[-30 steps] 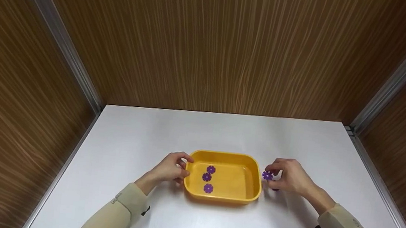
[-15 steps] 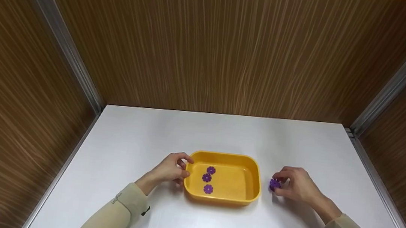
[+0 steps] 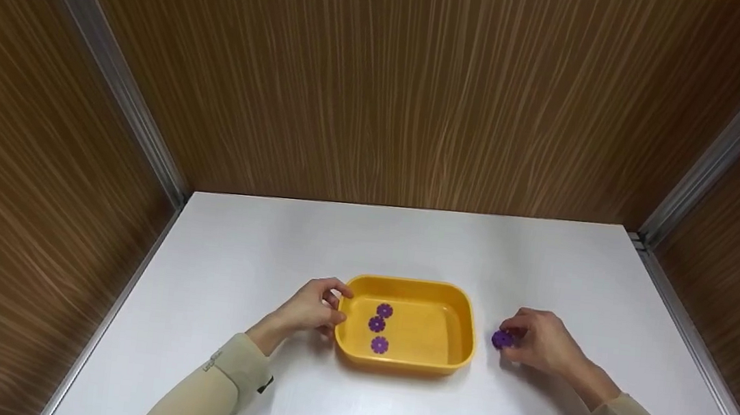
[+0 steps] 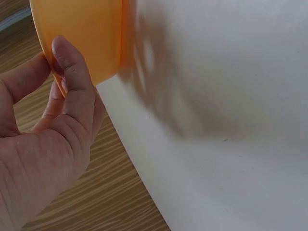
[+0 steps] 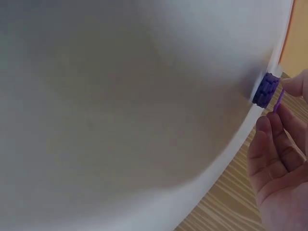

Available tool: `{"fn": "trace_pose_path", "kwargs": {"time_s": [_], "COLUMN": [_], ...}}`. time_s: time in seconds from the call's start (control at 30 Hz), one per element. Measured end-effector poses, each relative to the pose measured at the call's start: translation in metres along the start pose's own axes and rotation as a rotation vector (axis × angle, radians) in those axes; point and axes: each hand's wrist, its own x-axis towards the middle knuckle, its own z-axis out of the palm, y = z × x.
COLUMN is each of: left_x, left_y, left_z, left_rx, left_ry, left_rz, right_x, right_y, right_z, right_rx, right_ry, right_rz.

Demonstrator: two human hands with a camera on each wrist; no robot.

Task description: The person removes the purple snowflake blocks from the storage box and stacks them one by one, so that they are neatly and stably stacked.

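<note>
A yellow tray [image 3: 408,364] stands on the white table with three purple flower-shaped discs [image 3: 379,345] on the left of its floor. My left hand [image 3: 306,307] grips the tray's left rim between thumb and fingers; the left wrist view shows the thumb against the outer wall. To the right of the tray, my right hand [image 3: 547,343] pinches one thin purple flower-shaped disc [image 5: 278,101]. Just beneath it sits a short stack of similar discs [image 5: 265,90] on the table. Whether the pinched disc touches the stack I cannot tell.
Wood-grain panels [image 3: 423,89] enclose the white table [image 3: 257,237] at the back and both sides. Metal rails [image 3: 684,357] run along the side edges. Shadows of both hands fall on the table.
My right hand has moved right and slightly nearer, away from the tray's right rim, and lowered the pinched disc to the stack. The left hand and tray have stayed put.
</note>
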Motion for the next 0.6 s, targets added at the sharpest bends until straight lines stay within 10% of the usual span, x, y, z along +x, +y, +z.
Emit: {"fn": "trace_pose_path", "kwargs": {"time_s": [0.6], "left_x": [-0.0006], "left_y": [0.0022], "left_z": [-0.0003], "left_rx": [-0.001], "left_ry": [-0.001], "left_rz": [-0.022], "right_x": [0.0023], "right_y": [0.0018], "right_z": [0.0013], "right_rx": [0.01], "right_ry": [-0.013], "right_rz": [0.051]}}
